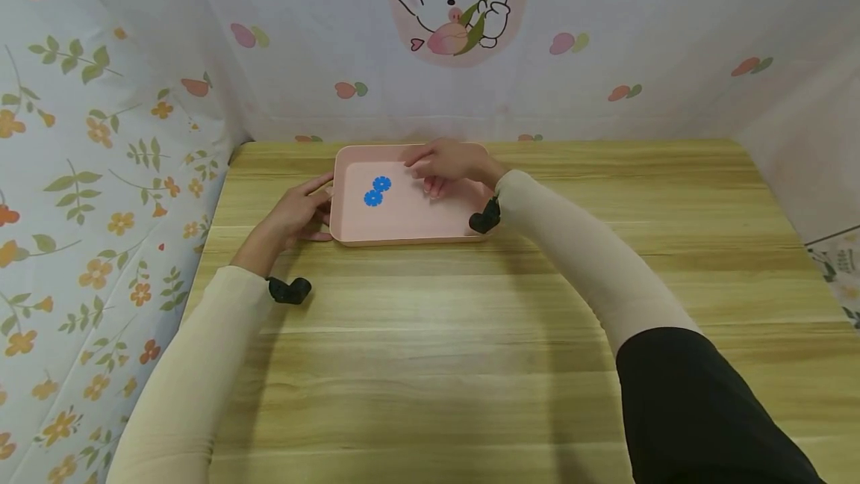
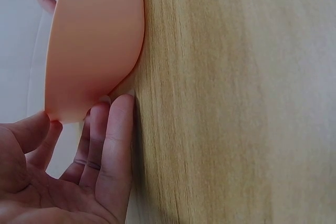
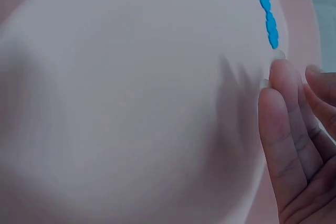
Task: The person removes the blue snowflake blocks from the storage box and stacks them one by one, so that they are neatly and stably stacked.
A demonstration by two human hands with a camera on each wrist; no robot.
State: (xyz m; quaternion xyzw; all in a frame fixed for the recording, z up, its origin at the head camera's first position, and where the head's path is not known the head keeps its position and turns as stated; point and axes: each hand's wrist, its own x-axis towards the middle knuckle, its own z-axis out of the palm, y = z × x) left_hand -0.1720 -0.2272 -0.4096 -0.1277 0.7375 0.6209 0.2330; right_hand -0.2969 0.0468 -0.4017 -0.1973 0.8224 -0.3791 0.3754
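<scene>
Bracing pink tray point(image 1: 403, 226) at table's point(image 1: 470, 334) 12 o'clock, left hand point(image 1: 295, 213) open on its 9 o'clock rim, right hand point(image 1: 450, 164) relaxed-open above blue gear discs point(image 1: 377, 191); careless reach might knock them

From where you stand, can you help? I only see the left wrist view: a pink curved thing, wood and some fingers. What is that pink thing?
Observer: It is a shallow pink tray lying flat on a wooden table.
Operator: Is anything in it?
Observer: Yes, two small blue flower-shaped pieces, side by side in its left half.
Operator: Where is the other hand?
Observer: The right hand hovers over the tray's far part, fingers pointing toward the blue pieces but not touching them.
Operator: And the hand I see?
Observer: The left hand rests its fingers against the tray's left edge.
</scene>
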